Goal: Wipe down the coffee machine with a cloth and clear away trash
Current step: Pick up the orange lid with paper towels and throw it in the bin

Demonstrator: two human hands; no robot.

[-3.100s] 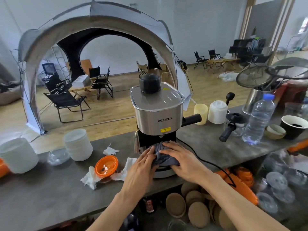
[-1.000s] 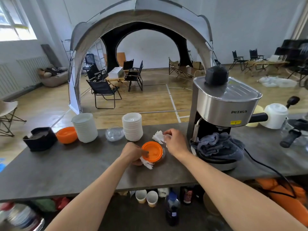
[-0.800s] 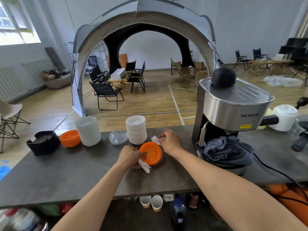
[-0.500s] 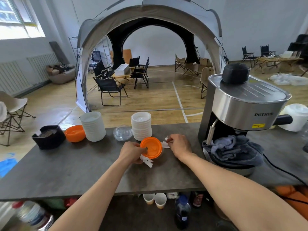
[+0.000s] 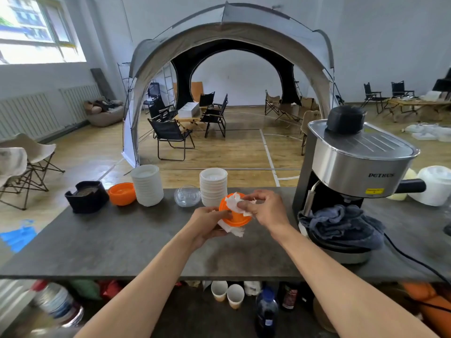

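My left hand (image 5: 207,222) holds a small orange bowl (image 5: 235,217) tilted above the grey counter (image 5: 136,242), with a crumpled white tissue (image 5: 231,231) pressed under it. My right hand (image 5: 267,209) pinches another white tissue (image 5: 233,202) against the bowl's inside. To the right stands the steel coffee machine (image 5: 356,167). A dark grey cloth (image 5: 341,225) lies bunched on its drip tray, touched by neither hand.
At the counter's back stand two stacks of white cups (image 5: 147,187) (image 5: 213,186), a clear lid (image 5: 187,196), a second orange bowl (image 5: 122,193) and a black container (image 5: 86,196). The machine's black cord (image 5: 415,261) runs right. Cups and bottles sit on the shelf below.
Both hands left the cloth on the machine and went left to the orange bowl. The bowl and tissues have been lifted off the counter, and the right hand now presses a tissue into the bowl.
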